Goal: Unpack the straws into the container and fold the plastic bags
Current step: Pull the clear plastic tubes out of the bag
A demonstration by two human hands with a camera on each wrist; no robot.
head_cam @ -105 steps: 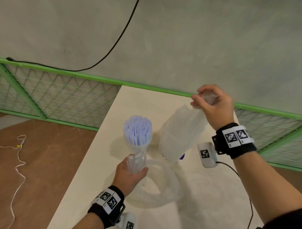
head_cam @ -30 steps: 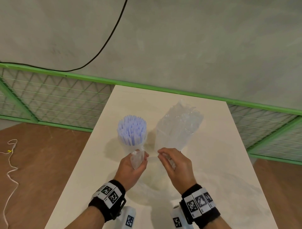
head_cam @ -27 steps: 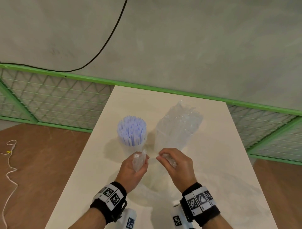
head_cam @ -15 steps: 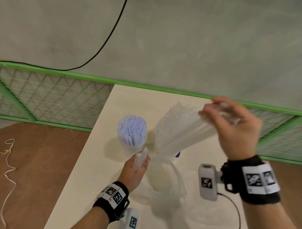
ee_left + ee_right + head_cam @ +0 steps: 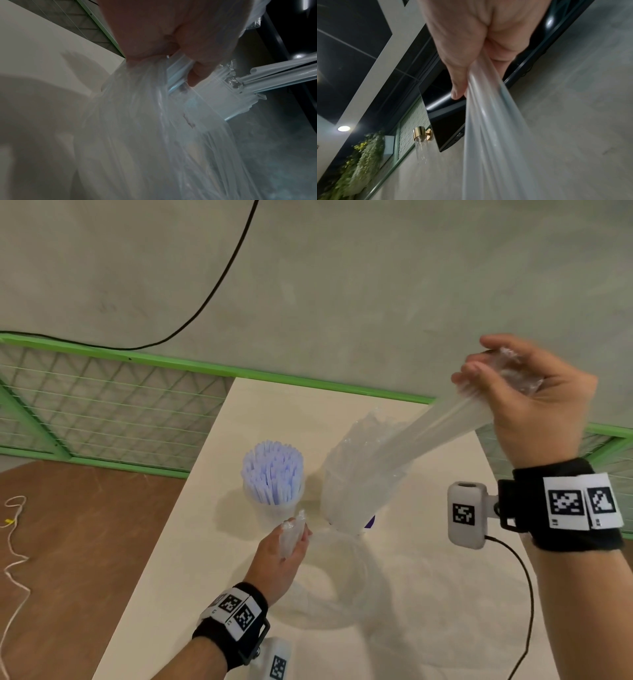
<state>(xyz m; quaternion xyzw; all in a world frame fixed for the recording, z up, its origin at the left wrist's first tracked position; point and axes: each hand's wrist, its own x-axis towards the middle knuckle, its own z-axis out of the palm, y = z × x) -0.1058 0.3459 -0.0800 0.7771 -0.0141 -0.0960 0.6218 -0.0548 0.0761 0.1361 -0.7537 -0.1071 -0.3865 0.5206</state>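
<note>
My left hand (image 5: 293,534) stays low on the white table (image 5: 445,594) and pinches the rim of a clear plastic bag (image 5: 342,587), whose mouth gapes open beside it. Raised at the upper right, my right hand (image 5: 507,385) grips a bundle of clear wrapped straws (image 5: 445,422). The bundle slants down to the clear container (image 5: 359,484), which stands full of clear straws. A cup of purple straws (image 5: 272,474) stands left of the container. The left wrist view shows my fingers (image 5: 193,73) on the bag film (image 5: 154,135). In the right wrist view, the straw bundle (image 5: 488,135) runs from my grip.
A green mesh fence (image 5: 102,412) runs behind the table below a grey wall with a black cable (image 5: 212,292). The table's left edge drops to a brown floor with a white cord (image 5: 13,559). My right wrist camera's cable (image 5: 527,594) hangs over the table.
My right hand left the bag mouth beside my left hand and rose up and to the right with a bundle of straws. The left hand has kept its pinch on the bag.
</note>
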